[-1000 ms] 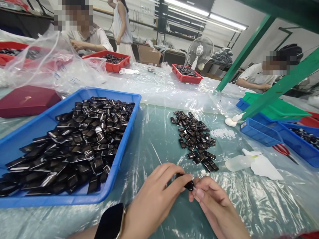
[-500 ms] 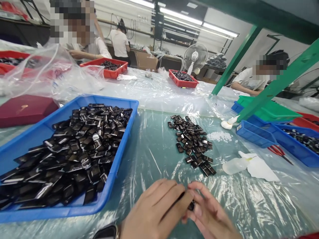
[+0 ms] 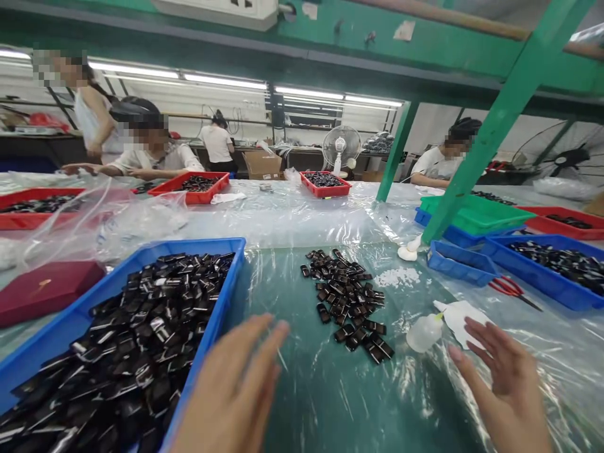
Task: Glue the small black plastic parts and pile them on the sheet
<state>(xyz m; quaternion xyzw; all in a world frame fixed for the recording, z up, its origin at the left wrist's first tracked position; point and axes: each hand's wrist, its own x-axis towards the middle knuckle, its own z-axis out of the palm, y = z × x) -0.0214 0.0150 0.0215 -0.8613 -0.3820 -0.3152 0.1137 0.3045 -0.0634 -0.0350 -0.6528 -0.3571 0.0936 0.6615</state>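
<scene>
Both hands are empty and spread wide apart over the tabletop (image 3: 330, 396), fingers loose and splayed, clamped on nothing. The left hand (image 3: 231, 393) hovers just beside the edge of the blue tray (image 3: 189, 244), which lies to its left, heaped with glossy black parts (image 3: 141, 327). Ahead of the hands and between them sits a loose pile (image 3: 346, 299) of the same pieces, laid straight on the clear plastic sheet, likely set out there so that single ones are easy to pick from. The right hand (image 3: 503, 384) hangs low over the sheet. Just beyond its fingertips lie a small squeeze bottle (image 3: 425, 331) on its side and a white sheet (image 3: 460, 314), probably kept close for quick reach. Further past that hand are red scissors (image 3: 507, 287) and a small blue bin (image 3: 460, 264). Co-workers sit well beyond, at red trays
</scene>
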